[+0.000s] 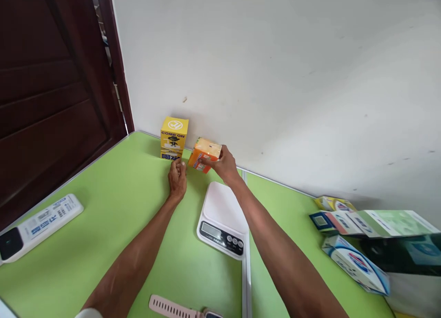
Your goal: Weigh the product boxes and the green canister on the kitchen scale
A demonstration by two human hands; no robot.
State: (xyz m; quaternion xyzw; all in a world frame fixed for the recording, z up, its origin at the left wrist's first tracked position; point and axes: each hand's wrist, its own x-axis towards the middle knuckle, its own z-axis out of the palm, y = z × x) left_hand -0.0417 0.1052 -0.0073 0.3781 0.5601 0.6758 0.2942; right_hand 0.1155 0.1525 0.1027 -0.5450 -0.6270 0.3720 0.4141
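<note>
My right hand [225,165] grips a wrapped orange pack [206,155] with a pale yellow top, tilted in the air near the wall. My left hand [177,178] has its fingers curled together, at the lower edge of a yellow box [173,139] printed "COME ON". That box stands upright against the wall; whether my fingertips touch it, I cannot tell. Under and beside my right forearm lies a white digital kitchen scale [225,217], with nothing visible on its plate.
A pink-strapped watch [175,307] lies at the front edge. To the left is a long white device [41,225] with a dark end. Several boxes, including a blue-and-white carton [356,263], crowd the right side. A wall borders the green table [131,189] behind.
</note>
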